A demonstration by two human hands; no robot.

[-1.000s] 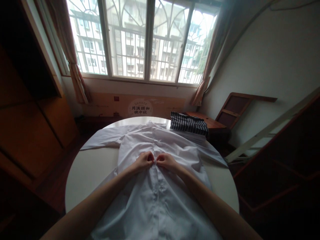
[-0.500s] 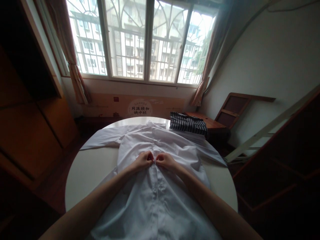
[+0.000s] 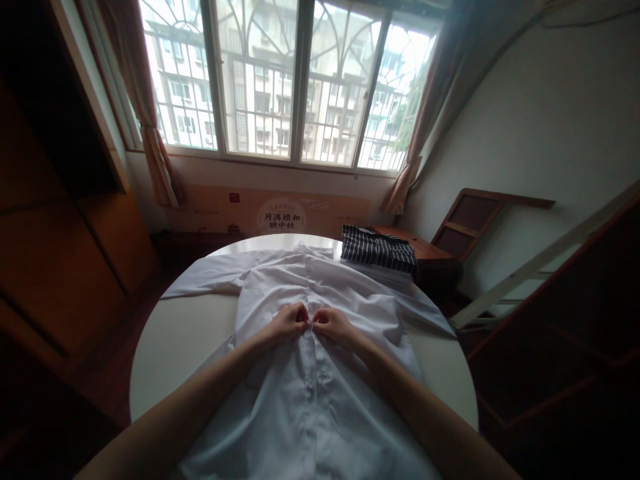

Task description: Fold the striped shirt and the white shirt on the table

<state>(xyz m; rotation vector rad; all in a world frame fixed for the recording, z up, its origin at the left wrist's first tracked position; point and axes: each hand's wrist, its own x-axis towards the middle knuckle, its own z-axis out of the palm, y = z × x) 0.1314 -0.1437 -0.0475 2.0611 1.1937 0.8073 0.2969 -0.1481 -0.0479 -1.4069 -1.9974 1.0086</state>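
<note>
You are working at the middle of the frame, where the white button-front shirt is lying front up on the round table, its collar pointing toward the top of the frame and its body spreading to the bottom edge. Your left hand and right hand are meeting over the placket, thumbs and forefingers nearly closed on a thin pinch of its cloth, the fingertips facing each other just apart. Your fingers are covering the spot, so I cannot tell whether a button is sitting in that pinch. You are handling it best if you are keeping both edges level, turning the cloth with your fingertips and pulling only lightly, since folds are already running out from the placket. Your forearms are passing over the shirt's front, so carrying their weight yourself is sparing it extra creases.
</note>
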